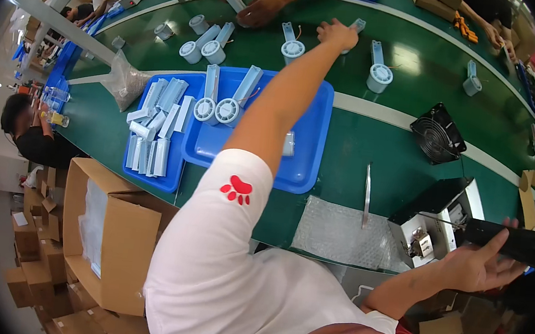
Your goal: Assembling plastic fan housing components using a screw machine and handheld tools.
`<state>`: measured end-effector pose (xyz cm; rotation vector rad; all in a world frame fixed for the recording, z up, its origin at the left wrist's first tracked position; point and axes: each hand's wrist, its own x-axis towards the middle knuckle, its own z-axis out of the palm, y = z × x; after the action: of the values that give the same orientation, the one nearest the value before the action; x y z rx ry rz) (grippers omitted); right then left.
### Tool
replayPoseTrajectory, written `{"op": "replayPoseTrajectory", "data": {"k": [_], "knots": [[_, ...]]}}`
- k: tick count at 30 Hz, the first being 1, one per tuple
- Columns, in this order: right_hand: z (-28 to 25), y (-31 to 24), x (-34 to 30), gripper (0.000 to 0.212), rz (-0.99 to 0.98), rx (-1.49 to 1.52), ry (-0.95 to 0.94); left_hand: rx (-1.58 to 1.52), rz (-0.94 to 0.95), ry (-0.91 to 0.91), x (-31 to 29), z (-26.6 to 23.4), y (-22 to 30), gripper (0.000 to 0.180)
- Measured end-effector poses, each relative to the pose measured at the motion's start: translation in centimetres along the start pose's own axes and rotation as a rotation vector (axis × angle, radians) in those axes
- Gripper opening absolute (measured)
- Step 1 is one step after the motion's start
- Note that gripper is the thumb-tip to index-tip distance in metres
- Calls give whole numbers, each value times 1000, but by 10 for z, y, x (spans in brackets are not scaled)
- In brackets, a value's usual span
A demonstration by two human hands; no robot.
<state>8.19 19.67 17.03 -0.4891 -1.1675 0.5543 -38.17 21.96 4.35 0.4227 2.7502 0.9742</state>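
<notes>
- Nearest, at about four o'clock, the right hand [482, 264] rests against a long black bar [514, 242] with its fingers spread and loose, thumb raised; it looks more like steadying or bracing than a firm grip, and whether any finger curls round the bar I cannot tell.
- Just beside that hand, toward the centre, sits a small metal bench device [434, 227] on the table edge, with a sheet of bubble wrap [332, 232] laid next to it, probably as padding for parts.
- At around nine o'clock, an open cardboard box [113, 242] stands beside the table, within easy reach for packing.
- In the middle, two blue trays [313, 136] hold pale blue parts: flat strips sorted in the left tray, round-based pieces at the top of the larger one, apparently staged as stock.
- A black fan [438, 133] lies at two o'clock on the green conveyor belt [374, 145].
- Farthest, near twelve o'clock, the left hand [338, 34] is stretched full length across the belt, fingers closed on a pale blue part [357, 25] at the belt's far side.
- More of these round-based parts [379, 74] stand spaced along the belt, and another person's hands [258, 9] work opposite.
</notes>
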Motion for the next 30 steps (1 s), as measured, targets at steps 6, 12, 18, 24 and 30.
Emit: {"op": "replayPoseTrajectory", "data": {"k": [6,12,18,24,30], "knots": [[15,2,-7,47,-488,305,72,483,435,293,-29,-60,-49,92],[159,58,-97,56,166,-47,-556,437,156,-42,-9,-101,-108,107],[219,218,-142,81,92,-646,-985,306,359,-56,-27,-93,-110,63],[210,253,-132,62,86,-635,-1104,122,500,51,-80,-160,-119,67],[209,173,-145,59,114,-596,-1058,-4,314,146,-202,-287,-209,61]]}}
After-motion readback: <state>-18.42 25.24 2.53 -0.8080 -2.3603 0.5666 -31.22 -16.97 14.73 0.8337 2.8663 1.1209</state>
